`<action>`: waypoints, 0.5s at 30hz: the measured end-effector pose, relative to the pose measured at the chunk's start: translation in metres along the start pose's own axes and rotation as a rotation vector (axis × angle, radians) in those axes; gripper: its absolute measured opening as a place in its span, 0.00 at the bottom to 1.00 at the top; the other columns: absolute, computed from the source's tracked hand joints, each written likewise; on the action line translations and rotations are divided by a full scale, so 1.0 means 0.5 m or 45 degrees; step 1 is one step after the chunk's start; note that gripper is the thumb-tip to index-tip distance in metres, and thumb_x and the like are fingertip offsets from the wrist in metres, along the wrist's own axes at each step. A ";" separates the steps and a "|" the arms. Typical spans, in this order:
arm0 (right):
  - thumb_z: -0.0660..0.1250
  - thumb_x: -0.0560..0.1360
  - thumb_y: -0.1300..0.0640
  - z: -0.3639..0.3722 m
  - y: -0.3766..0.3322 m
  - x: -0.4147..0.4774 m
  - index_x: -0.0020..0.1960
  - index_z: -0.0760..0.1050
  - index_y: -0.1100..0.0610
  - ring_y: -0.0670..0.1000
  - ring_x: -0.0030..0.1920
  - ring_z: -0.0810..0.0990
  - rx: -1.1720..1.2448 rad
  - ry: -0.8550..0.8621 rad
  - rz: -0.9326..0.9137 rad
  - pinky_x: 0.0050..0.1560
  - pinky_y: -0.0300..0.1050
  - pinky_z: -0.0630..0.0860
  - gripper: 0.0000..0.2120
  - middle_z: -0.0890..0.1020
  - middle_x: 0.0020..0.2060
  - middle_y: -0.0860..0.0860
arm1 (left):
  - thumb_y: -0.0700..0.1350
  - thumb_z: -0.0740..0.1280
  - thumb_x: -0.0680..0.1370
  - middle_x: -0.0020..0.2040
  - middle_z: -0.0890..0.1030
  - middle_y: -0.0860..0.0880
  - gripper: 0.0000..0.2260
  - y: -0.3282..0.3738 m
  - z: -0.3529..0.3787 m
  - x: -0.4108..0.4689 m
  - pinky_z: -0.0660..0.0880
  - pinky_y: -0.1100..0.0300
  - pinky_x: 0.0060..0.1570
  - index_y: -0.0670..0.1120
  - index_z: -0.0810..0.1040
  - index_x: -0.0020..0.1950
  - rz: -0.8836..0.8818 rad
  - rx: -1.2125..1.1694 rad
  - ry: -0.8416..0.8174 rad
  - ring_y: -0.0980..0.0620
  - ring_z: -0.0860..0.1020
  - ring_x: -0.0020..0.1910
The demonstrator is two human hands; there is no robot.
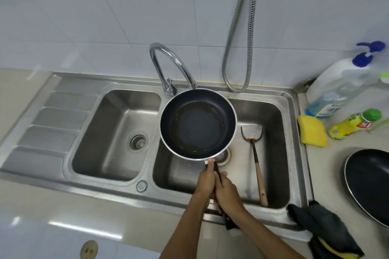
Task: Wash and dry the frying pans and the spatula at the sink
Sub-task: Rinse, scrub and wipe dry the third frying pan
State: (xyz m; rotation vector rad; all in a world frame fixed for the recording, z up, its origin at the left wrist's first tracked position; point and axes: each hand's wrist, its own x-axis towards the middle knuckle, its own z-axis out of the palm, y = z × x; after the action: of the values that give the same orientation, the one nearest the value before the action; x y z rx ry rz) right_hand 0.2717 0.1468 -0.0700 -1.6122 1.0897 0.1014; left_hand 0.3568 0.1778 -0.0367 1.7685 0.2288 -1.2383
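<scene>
A dark frying pan [197, 124] with a silver rim hangs level over the right sink basin [280, 153], just under the faucet spout [174, 63]. A ring of liquid shows in its bottom. Both hands grip its black handle: my left hand [207, 178] nearer the pan, my right hand [228, 193] just behind it. A metal spatula [253, 145] with a wooden handle lies in the right basin, blade toward the wall. A second black frying pan [368, 183] sits on the counter at the right edge.
The left basin [117, 132] and a ribbed draining board [54, 120] lie to the left. On the right counter are a yellow sponge [312, 130], a large soap pump bottle [341, 88], a yellow-green bottle [353, 124] and a dark cloth [322, 227]. A metal hose [244, 38] hangs on the wall.
</scene>
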 end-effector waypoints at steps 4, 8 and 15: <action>0.53 0.84 0.41 0.003 -0.020 -0.012 0.51 0.76 0.50 0.52 0.40 0.82 -0.012 0.076 -0.093 0.45 0.51 0.80 0.17 0.83 0.38 0.50 | 0.62 0.63 0.80 0.42 0.84 0.44 0.22 0.068 -0.105 -0.017 0.79 0.49 0.50 0.44 0.80 0.41 0.184 0.732 -0.110 0.47 0.81 0.42; 0.55 0.83 0.40 0.010 -0.019 -0.016 0.47 0.75 0.50 0.52 0.36 0.80 -0.074 0.126 -0.083 0.41 0.53 0.80 0.17 0.80 0.34 0.50 | 0.59 0.62 0.82 0.41 0.84 0.40 0.24 0.253 -0.205 -0.037 0.75 0.53 0.49 0.40 0.81 0.41 0.532 1.219 0.269 0.40 0.83 0.47; 0.47 0.76 0.28 0.028 -0.001 -0.004 0.48 0.75 0.51 0.56 0.38 0.82 -0.160 0.231 -0.087 0.43 0.58 0.81 0.30 0.82 0.36 0.52 | 0.54 0.64 0.82 0.82 0.57 0.44 0.31 0.443 -0.256 0.072 0.61 0.40 0.74 0.43 0.58 0.80 1.089 1.794 0.603 0.42 0.57 0.80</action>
State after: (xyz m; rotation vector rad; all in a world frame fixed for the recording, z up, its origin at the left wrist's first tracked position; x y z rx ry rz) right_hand 0.2773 0.1593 -0.0734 -1.7966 1.1847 -0.0227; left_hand 0.5898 0.1426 0.0691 2.7831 -1.3163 -0.1901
